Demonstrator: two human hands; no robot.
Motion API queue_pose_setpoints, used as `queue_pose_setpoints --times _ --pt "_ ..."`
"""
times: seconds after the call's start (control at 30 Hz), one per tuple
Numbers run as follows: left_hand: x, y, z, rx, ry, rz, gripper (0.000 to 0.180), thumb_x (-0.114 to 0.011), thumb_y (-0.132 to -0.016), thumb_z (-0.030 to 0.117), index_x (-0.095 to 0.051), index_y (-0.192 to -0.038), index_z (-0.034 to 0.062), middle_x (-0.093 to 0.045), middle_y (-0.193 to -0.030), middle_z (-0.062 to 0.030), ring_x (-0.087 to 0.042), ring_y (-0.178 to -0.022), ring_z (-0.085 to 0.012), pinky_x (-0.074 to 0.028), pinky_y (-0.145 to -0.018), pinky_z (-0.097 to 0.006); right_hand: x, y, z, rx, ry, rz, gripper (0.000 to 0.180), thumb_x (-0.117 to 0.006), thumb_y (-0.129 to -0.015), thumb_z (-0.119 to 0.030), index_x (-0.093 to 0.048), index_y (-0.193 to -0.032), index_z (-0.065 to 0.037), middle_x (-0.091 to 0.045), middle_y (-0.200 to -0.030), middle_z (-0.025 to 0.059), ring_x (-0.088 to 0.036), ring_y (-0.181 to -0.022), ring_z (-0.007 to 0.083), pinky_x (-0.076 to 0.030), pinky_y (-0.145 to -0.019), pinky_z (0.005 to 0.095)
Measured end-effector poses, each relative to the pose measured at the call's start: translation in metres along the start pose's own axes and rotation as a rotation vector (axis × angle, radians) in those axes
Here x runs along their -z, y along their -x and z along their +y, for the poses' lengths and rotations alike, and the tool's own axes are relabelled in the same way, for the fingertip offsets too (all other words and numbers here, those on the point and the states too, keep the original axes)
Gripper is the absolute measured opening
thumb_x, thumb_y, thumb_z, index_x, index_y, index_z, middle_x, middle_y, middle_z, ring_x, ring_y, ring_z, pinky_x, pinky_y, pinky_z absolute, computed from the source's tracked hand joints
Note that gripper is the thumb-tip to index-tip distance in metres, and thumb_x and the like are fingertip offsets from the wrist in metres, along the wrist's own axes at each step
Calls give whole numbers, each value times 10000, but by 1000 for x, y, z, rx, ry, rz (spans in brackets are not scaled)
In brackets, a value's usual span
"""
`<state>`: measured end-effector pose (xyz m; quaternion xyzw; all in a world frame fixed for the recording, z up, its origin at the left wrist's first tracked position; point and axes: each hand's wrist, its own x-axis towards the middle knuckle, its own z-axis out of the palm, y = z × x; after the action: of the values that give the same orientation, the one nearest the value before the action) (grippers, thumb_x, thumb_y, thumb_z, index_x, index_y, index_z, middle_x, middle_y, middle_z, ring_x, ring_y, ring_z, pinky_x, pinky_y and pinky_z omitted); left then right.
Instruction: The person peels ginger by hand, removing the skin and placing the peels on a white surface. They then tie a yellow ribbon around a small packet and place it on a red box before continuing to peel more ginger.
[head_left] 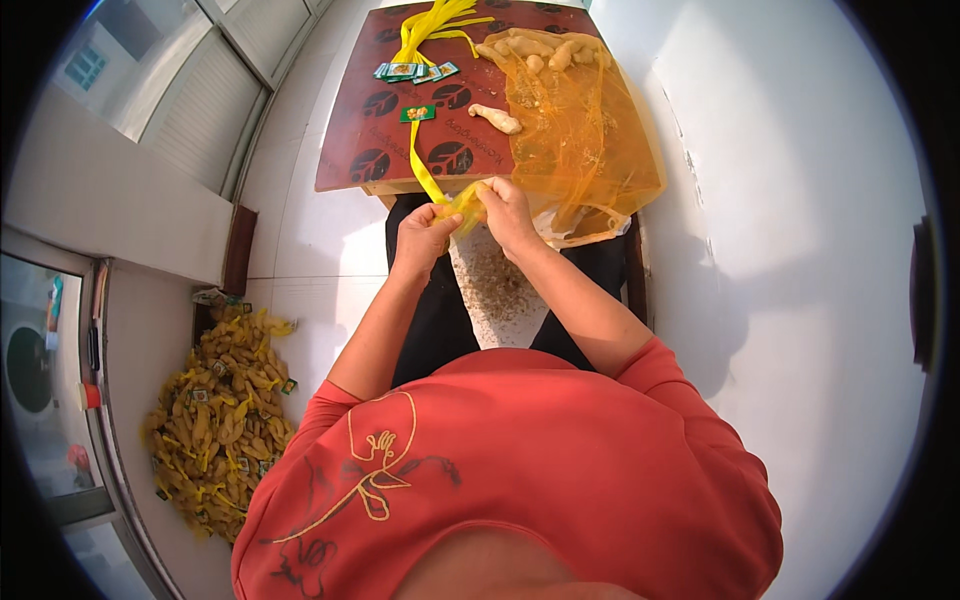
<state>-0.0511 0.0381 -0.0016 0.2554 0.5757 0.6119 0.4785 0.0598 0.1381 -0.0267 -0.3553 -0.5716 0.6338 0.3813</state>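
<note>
Just beyond the table's near edge, above my lap, both hands pinch a yellow mesh bag point(462, 207). My left hand point(426, 238) grips one side of it, and my right hand point(507, 215) has its fingers closed on the other. The mesh stretches between them. From there a flat yellow strip runs up onto the table to a green label point(418, 113). One pale, knobbly root-like piece point(495, 119) lies right of that label. A large orange net sack point(575, 135) spreads over the table's right side, with more such pieces point(545, 48) at its far end.
A bundle of yellow mesh strips point(430, 30) with green labels point(405, 71) lies at the far left of the dark red table point(345, 150). On the floor at left is a heap of filled yellow net bags point(215, 420). A white wall point(800, 250) stands close on the right.
</note>
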Motion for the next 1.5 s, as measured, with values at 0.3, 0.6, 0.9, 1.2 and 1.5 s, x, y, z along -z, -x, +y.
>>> queue_pose_setpoints --times 0.3,0.6,0.9,1.2,1.5 --pt "15 -24 -17 -43 241 62 96 -528 -929 140 -589 -911 68 -595 -794 0 -535 -656 -79 -449 -622 -210 0 1 -22 -378 -499 -307 224 -587 -912 -197 -572 -1045 -17 -542 -815 11 -500 -606 84 -420 -554 224" --pt "22 -28 -19 123 658 -24 137 -473 -942 136 -550 -1000 39 -604 -860 -38 -549 -681 -115 -459 -616 -245 1 9 -6 231 535 -157 190 -606 -834 -196 -623 -920 -27 -638 -764 128 -625 -716 226 -468 -656 339" --pt "10 -18 -8 -109 -84 69 98 -669 -833 99 -610 -860 25 -582 -717 24 -505 -596 -39 -396 -532 -199 -10 -8 -13 -94 -374 50 179 -461 -874 -39 -606 -952 32 -638 -863 95 -616 -760 158 -499 -689 267" --pt "4 -22 3 49 341 194 84 -525 -914 121 -569 -874 62 -556 -719 8 -428 -519 -57 -336 -480 -202 -7 -8 -2 -273 -501 -144 180 -552 -891 -108 -592 -1016 15 -622 -921 91 -607 -787 146 -500 -695 275" --pt "25 -28 -3 17 357 -7 60 -578 -871 105 -570 -837 57 -551 -701 10 -437 -525 -54 -350 -473 -207 2 -6 -8 221 570 -160 219 -610 -844 -174 -623 -977 -1 -662 -917 88 -619 -815 161 -492 -717 311"
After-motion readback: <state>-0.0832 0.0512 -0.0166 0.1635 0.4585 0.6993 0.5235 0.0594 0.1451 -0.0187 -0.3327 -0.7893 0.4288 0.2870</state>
